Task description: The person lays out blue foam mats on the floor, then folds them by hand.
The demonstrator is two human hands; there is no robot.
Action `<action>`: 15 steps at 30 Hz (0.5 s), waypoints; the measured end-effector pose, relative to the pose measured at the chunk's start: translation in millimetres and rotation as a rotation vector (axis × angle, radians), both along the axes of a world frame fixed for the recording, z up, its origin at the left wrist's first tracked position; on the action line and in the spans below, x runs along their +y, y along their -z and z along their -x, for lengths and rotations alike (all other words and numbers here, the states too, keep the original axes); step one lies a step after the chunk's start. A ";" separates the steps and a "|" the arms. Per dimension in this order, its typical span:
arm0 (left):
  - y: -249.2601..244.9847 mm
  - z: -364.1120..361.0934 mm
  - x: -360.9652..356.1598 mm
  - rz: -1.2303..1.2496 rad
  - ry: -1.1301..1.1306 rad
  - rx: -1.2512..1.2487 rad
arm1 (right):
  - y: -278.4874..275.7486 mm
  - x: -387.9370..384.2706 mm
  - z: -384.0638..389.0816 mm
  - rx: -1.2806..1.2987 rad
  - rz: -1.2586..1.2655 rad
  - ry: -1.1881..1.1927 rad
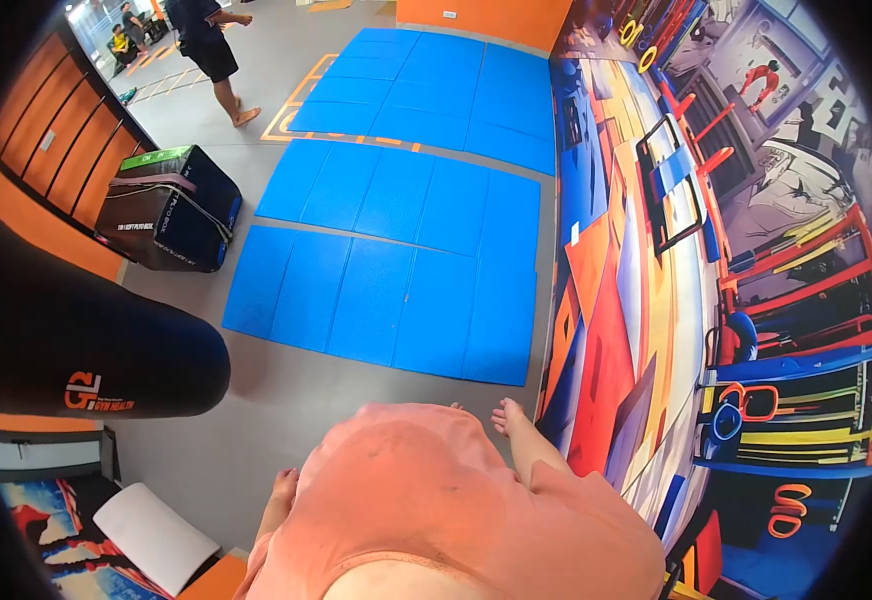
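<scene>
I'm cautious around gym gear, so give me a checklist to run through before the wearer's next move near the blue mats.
1. Right hand free: ok, nothing visible in it.
2. Left hand free: cannot tell, the shirt partly hides it.
3. Blue mats joined without gaps: not ok, strips of grey floor show between the rows.
4. Plyo box off the mats: ok, it stands on the floor to their left.
5. Other person off the mats: ok, on the floor at the far left.
</scene>
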State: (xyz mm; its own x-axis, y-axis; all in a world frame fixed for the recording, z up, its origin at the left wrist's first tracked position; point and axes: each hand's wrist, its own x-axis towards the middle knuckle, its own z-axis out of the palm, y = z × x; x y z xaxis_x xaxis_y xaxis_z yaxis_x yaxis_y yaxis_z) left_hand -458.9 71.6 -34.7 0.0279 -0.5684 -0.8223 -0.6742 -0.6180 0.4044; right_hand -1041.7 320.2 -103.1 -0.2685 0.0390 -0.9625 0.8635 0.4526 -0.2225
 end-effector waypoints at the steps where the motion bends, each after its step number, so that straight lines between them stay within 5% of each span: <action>1: -2.1 17.6 5.4 -0.025 0.011 0.006 | -8.5 3.5 9.6 0.007 0.004 -0.005; 9: 26.6 132.3 38.9 -0.055 0.039 0.143 | 24.3 46.3 109.8 0.597 0.271 -0.612; 15: 25.8 156.6 65.2 0.052 0.073 0.125 | -16.5 60.5 104.9 0.320 0.164 -0.712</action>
